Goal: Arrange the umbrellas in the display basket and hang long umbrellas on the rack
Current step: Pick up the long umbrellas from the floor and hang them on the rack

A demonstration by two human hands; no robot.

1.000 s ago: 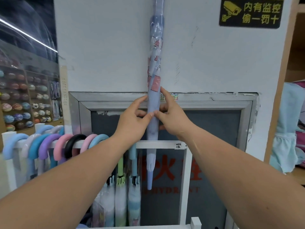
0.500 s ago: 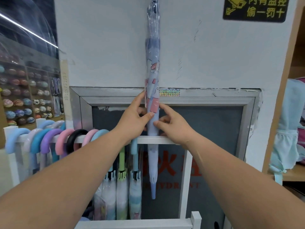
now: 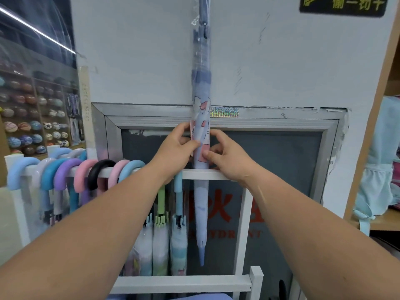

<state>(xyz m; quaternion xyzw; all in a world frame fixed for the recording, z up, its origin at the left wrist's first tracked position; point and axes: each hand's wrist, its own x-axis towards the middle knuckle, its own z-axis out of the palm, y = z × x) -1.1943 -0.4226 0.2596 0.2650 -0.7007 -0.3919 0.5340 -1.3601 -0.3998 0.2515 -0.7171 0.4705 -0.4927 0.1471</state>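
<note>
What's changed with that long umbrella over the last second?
The long umbrella went down, its tip now further below the rail. The left hand and right hand came down with it, still gripping it. The hung umbrellas stayed put.

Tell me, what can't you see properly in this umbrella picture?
Head view: the handle of the lilac umbrella is cut off by the top edge.
The black sign loses its top line there too.
The left hand hides some fingers behind the umbrella.
The shelf balls, far left, are blurred.
</note>
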